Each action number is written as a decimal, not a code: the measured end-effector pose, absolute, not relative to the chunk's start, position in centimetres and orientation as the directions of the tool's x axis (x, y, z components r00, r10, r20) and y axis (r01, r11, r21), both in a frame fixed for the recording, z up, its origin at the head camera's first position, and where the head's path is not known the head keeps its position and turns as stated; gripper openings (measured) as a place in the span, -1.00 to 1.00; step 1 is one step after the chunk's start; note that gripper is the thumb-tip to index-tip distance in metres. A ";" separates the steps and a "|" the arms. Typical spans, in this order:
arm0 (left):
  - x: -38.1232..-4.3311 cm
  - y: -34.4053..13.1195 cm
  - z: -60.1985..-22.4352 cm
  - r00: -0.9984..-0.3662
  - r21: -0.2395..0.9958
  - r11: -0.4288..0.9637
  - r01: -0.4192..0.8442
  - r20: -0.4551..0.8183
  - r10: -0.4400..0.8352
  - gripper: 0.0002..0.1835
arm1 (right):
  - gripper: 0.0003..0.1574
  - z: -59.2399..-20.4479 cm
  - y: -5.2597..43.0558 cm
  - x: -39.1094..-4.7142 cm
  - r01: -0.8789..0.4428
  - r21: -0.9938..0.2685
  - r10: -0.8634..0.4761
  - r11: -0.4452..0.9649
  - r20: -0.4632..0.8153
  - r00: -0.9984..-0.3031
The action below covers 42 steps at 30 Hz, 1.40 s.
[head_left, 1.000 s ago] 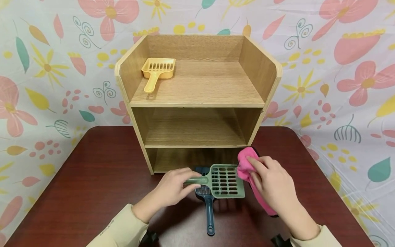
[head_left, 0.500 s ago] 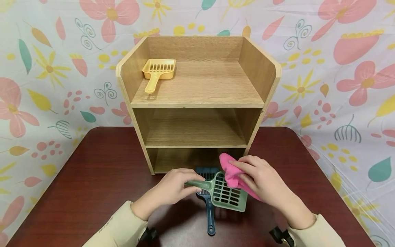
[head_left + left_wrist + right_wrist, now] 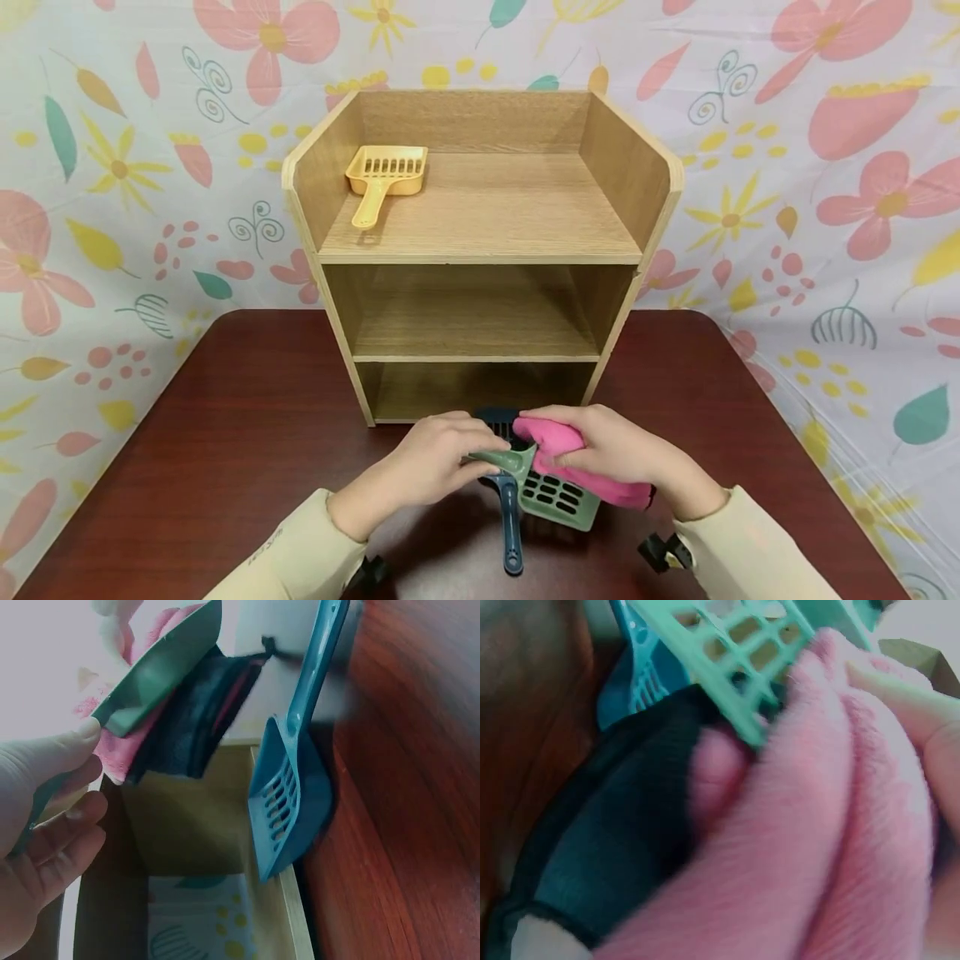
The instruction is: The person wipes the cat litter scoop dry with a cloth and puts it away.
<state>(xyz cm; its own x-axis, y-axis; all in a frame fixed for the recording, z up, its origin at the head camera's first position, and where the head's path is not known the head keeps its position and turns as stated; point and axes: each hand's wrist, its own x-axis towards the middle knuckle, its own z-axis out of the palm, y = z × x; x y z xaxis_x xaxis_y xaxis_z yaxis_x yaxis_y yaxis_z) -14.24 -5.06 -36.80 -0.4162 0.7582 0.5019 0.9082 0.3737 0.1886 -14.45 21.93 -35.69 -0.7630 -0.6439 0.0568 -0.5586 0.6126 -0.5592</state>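
Observation:
My left hand [image 3: 442, 458] grips the handle of a green slotted litter scoop [image 3: 558, 500], held above the table. With my right hand [image 3: 615, 450] I hold a pink cloth [image 3: 555, 442] against the scoop's upper edge, near where handle and pan meet. In the right wrist view the pink cloth [image 3: 780, 847] has a dark side and folds around the green scoop's [image 3: 705, 660] rim. Beneath it a dark blue litter scoop [image 3: 510, 525] lies on the table, its pan partly hidden; the left wrist view shows that blue scoop [image 3: 289, 795] more fully.
A wooden shelf unit [image 3: 480, 258] stands on the dark red table [image 3: 262, 433] in front of me. On its top level, at the left, sits a yellow litter scoop [image 3: 386, 175]. A floral cloth backdrop [image 3: 825, 208] hangs behind.
My right hand has brought the pink cloth leftward and down, from the green scoop's far edge toward its handle. The green scoop's pan has tilted downward.

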 end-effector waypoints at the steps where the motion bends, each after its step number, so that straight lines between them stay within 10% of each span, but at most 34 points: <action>1: -14.3 -5.0 -36.8 -0.413 0.178 0.377 0.909 0.507 0.756 -0.74 | -0.40 -35.8 21.9 -14.5 -0.558 -0.561 -0.636 0.611 0.072 -0.768; 12: -14.8 -5.4 -36.9 -0.389 0.128 0.396 0.909 0.598 0.701 -0.73 | -0.40 -35.9 22.3 -14.3 -0.584 -0.502 -0.548 0.638 0.237 -0.803; 28: -15.4 -5.9 -37.2 -0.386 0.120 0.424 0.897 0.681 0.623 -0.69 | -0.43 -36.2 22.6 -13.3 -0.346 -0.770 -0.271 0.536 0.231 -0.934; 42: -15.8 -6.3 -37.6 -0.396 0.155 0.443 0.883 0.752 0.527 -0.69 | -0.45 -36.1 21.5 -12.5 -0.008 -1.000 -0.052 0.009 0.008 -0.999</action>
